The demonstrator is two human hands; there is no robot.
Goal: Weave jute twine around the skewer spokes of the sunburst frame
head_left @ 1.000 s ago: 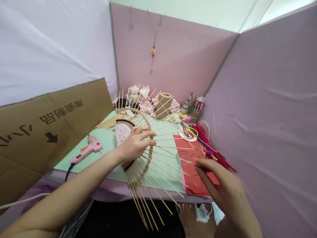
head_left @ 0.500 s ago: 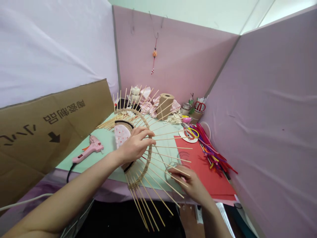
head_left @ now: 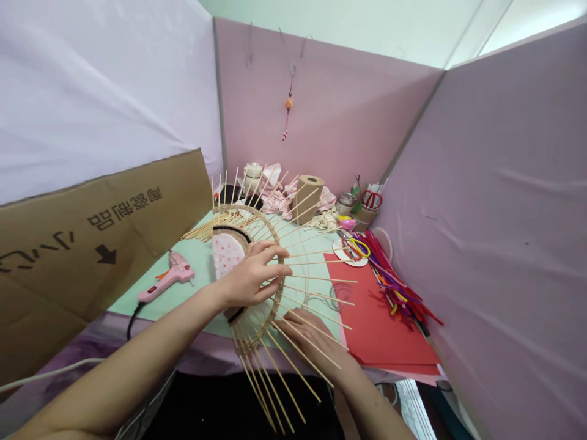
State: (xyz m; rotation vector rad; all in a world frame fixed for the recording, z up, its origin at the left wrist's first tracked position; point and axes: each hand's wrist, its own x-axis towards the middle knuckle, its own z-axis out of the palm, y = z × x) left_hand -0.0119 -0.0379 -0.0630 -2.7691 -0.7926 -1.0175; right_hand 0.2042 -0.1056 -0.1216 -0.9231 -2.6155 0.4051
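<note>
A fan-shaped frame of thin wooden sticks (head_left: 339, 280) spreads over the front of the table, with a woven cord band (head_left: 270, 225) curving across it. At its centre is a half-round piece of dotted pink cloth (head_left: 225, 253), edged in brown and black. My left hand (head_left: 257, 274) lies over the frame, its fingers closed on the band's right side. Lower right, my right hand (head_left: 305, 333) is under the sticks near the band, partly hidden by them; what its fingertips hold cannot be made out. A thin cord (head_left: 316, 295) loops to the right above that hand.
A pink glue gun (head_left: 169, 278) lies left, beside a cardboard sheet (head_left: 137, 226). Behind stand a twine cone (head_left: 308, 198), a jar (head_left: 252, 177) and pink cloth. Red paper (head_left: 380, 318), pipe cleaners (head_left: 398, 281) and scissors (head_left: 360, 247) are to the right.
My right hand has moved left, from the stick ends to beneath the sticks near the band. My left hand stays on the band, its fingers slightly shifted. The view has tilted a little.
</note>
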